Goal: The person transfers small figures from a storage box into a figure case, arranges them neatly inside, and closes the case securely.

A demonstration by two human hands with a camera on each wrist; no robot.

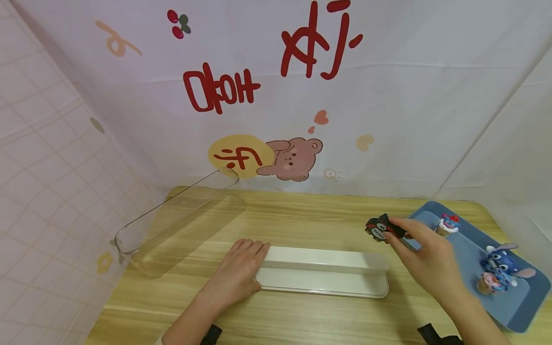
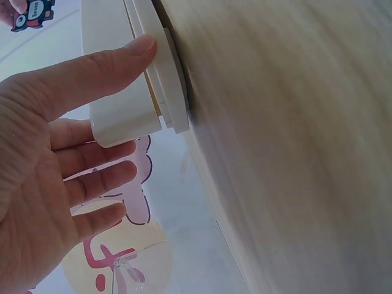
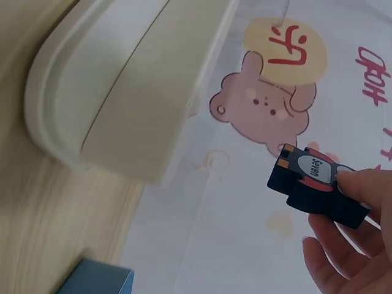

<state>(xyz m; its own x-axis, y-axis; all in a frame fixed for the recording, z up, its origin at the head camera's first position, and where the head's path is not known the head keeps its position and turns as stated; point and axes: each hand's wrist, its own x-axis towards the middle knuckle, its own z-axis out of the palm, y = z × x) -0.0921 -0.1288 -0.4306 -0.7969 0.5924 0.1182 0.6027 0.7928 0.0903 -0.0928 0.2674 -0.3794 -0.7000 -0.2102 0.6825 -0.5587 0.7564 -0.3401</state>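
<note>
My right hand [image 1: 435,258] pinches a small black and red figure [image 1: 379,229] with an oval label, held in the air right of a long white stepped base [image 1: 323,282]. In the right wrist view the figure [image 3: 315,174] reads "Seven" on its label, between the thumb and fingers of the hand [image 3: 361,239]. At the base's left end my left hand [image 1: 241,268] grips it; in the left wrist view the thumb of that hand [image 2: 61,141] lies on the base's edge and the fingers are behind the white step [image 2: 122,116].
A clear cover [image 1: 189,225] stands at the back left of the wooden table [image 1: 302,220]. On the right lies a blue tray [image 1: 504,306] with a blue long-eared figure [image 1: 502,261] and ice-cream-cone figures [image 1: 447,225]. A printed white cloth [image 1: 409,120] hangs behind.
</note>
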